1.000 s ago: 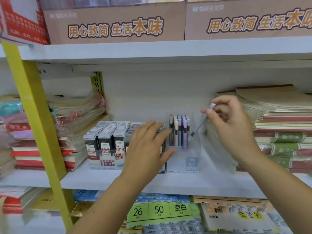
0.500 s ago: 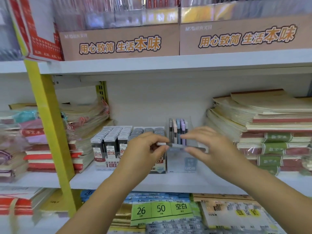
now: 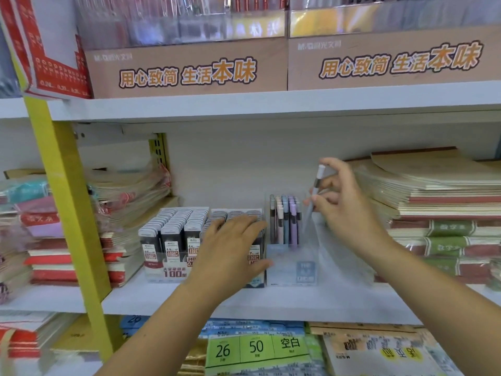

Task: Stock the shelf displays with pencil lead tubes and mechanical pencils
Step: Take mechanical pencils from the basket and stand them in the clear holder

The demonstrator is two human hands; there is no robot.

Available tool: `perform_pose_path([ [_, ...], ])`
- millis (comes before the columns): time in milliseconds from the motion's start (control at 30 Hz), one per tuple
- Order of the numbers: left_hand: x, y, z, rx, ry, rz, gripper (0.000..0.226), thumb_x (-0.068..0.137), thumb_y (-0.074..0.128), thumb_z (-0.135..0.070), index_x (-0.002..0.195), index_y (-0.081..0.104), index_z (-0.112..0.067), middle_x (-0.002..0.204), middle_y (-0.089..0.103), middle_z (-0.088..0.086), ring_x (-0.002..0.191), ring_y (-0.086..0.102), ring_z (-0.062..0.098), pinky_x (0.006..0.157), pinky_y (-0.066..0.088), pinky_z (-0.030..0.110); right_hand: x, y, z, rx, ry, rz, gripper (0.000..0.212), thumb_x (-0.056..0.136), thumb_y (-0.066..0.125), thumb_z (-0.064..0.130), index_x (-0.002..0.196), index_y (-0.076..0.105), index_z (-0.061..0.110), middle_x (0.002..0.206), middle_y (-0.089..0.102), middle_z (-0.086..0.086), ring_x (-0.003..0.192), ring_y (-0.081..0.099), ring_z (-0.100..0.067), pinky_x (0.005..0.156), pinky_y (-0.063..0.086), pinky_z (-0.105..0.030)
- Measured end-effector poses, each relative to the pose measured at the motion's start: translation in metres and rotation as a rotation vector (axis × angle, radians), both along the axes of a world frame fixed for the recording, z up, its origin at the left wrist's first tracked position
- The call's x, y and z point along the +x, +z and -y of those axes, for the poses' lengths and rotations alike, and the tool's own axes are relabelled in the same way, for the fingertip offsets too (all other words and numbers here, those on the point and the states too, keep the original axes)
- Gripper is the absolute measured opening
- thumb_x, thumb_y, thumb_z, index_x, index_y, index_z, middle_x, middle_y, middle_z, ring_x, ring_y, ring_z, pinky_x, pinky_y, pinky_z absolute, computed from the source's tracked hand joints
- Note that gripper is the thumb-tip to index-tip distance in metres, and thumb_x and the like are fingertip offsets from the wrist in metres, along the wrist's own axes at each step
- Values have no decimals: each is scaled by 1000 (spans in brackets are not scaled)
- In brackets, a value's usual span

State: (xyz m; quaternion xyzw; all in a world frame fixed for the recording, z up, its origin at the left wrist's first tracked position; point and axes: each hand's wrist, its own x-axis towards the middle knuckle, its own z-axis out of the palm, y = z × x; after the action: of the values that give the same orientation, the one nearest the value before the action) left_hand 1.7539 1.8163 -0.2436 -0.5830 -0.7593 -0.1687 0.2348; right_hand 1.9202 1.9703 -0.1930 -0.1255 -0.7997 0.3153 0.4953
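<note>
A clear display box (image 3: pixel 303 270) on the white shelf holds several pastel mechanical pencils (image 3: pixel 284 221) standing upright at its back. My right hand (image 3: pixel 344 210) pinches one more mechanical pencil (image 3: pixel 315 191) nearly upright, tip down, over the box's right side. To the left stands a tray of dark pencil lead tubes (image 3: pixel 173 232) in rows. My left hand (image 3: pixel 230 251) rests flat with straight fingers on the right part of that tray and covers some tubes.
Stacks of wrapped notebooks (image 3: pixel 439 210) press close on the right and more wrapped stacks (image 3: pixel 127 202) on the left. A yellow shelf upright (image 3: pixel 67 207) stands at left. Brown display cartons (image 3: pixel 187 69) sit on the shelf above.
Half a second ago both hands held the pencil level in front of the box. Now my right hand alone has it, raised and turned upright, and my left hand has dropped onto the lead tubes.
</note>
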Motion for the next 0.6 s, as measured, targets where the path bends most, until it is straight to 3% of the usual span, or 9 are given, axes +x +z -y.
perform_pose_path([
  [100, -2, -7, -4, 47, 7, -40, 72, 87, 58, -66, 150, 35, -38, 158, 37, -14, 146, 32, 11, 120, 16, 42, -10, -14, -11, 141, -103, 95, 55, 90, 64, 11, 126, 41, 45, 92, 57, 9, 83, 65, -5, 70, 47, -16],
  [267, -2, -15, -7, 106, 26, -76, 70, 78, 71, -61, 139, 50, -33, 144, 54, -12, 132, 50, 14, 111, 27, 42, -13, -31, -19, 271, -220, 217, 44, 90, 65, 16, 127, 49, 35, 90, 57, 16, 89, 55, -5, 69, 39, -17],
  [433, -3, -18, -9, 141, 42, -97, 67, 75, 76, -58, 134, 56, -31, 136, 60, -11, 125, 56, 15, 105, 23, 38, -12, -32, -19, 249, -213, 210, 39, 91, 64, 19, 123, 50, 37, 87, 64, 14, 84, 53, -2, 65, 34, -17],
  [600, -3, -21, -11, 174, 23, -86, 66, 75, 78, -56, 132, 57, -31, 133, 62, -11, 123, 58, 15, 106, 29, 40, -14, -37, -20, 224, -239, 237, 37, 91, 65, 21, 122, 53, 38, 87, 63, 16, 90, 57, -4, 72, 40, -24],
])
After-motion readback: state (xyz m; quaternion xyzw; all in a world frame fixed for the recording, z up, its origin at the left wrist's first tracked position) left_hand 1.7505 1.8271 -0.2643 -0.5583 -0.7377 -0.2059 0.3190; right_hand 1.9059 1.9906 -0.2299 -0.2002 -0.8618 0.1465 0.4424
